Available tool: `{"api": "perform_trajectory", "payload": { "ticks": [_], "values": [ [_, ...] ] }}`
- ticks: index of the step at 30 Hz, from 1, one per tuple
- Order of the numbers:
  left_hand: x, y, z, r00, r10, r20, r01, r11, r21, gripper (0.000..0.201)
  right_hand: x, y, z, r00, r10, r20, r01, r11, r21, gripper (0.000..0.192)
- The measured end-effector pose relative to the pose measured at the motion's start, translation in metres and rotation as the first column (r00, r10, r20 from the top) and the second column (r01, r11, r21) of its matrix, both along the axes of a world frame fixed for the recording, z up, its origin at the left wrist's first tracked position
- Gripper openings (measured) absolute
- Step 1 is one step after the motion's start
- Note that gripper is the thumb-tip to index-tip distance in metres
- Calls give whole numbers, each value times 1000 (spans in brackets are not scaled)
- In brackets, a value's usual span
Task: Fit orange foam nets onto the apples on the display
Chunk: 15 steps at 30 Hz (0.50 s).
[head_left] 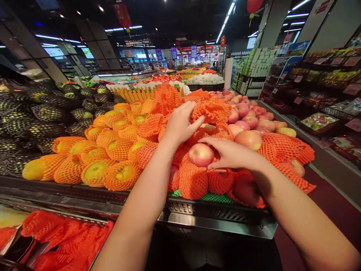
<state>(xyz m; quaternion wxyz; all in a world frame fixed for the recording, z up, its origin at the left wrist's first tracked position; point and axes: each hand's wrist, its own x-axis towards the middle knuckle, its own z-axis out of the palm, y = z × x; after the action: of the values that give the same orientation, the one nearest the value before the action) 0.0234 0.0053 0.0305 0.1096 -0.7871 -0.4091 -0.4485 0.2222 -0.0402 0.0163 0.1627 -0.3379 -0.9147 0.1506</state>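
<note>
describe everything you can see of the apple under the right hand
The apple is round, smooth and glossy, pink-red with paler yellowish streaks. It is bare, with no foam net on it. It sits on top of orange foam net sleeves near the front of the display bin. The right hand lies against its right side, fingers curved over its upper edge. Its stem is not visible.

Netted mangoes (113, 150) lie left of the apples (254, 120) on the display stand (220, 222).
</note>
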Motion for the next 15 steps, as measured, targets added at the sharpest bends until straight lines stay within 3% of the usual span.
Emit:
{"api": "perform_trajectory", "payload": {
  "ticks": [5, 7, 9, 12, 15],
  "values": [
    [0, 2, -1, 1000, -13, -24, 11, 997, -78, 26, 1, -2, -7, 993, -92, -70, 89, 995, -43, 78],
    [0, 5, -2, 997, -68, 38, 71, 994, -88, 31, 2, 1, -9, 977, -161, -140, 149, 985, -90, 76],
    [-1, 7, -2, 979, -135, 152, 150, 985, -90, 29, 3, 8, -12, 932, -185, -311, 137, 976, -170, 62],
    [-2, 6, 0, 935, -238, 263, 280, 951, -133, 22, 2, 19, -15, 743, -230, -629, 35, 951, -306, 39],
    [1, -2, 1, 909, -347, 233, 401, 881, -252, 22, -4, 24, -16, 531, -366, -764, -21, 896, -444, 43]
  ]
}}
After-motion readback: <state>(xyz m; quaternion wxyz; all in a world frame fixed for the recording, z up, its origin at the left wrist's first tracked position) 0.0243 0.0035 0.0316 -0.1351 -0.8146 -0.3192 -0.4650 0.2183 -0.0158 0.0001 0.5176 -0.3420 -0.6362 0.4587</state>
